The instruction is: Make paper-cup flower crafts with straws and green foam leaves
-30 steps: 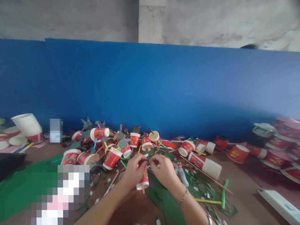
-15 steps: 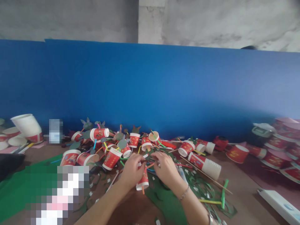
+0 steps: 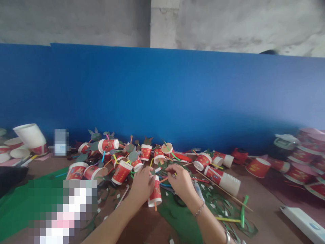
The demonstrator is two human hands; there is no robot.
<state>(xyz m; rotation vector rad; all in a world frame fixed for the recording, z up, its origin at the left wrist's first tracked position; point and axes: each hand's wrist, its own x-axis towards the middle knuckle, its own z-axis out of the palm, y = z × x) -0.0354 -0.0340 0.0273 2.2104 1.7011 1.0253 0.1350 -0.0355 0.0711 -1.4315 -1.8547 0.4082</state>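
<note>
Head view: red cup (image 3: pixel 155 193) on tabletop (image 3: pixel 137 230), between left hand (image 3: pixel 142 184) and right hand (image 3: pixel 180 181). Orange straw (image 3: pixel 155 207) protruding from near end of cup; second straw (image 3: pixel 164 180) projecting from far end toward right hand. Left grip curled at far left part of cup, thumb overlapping it; impossible to tell if clamped. Right grip bent beside cup and apart from it; held object, if any, too small to tell. Pale tube (image 3: pixel 199 190) partly hidden by right wrist; green sheet (image 3: pixel 184 218) beneath right hand; cup stack (image 3: pixel 230 183) sideways near stick (image 3: pixel 224 190).
</note>
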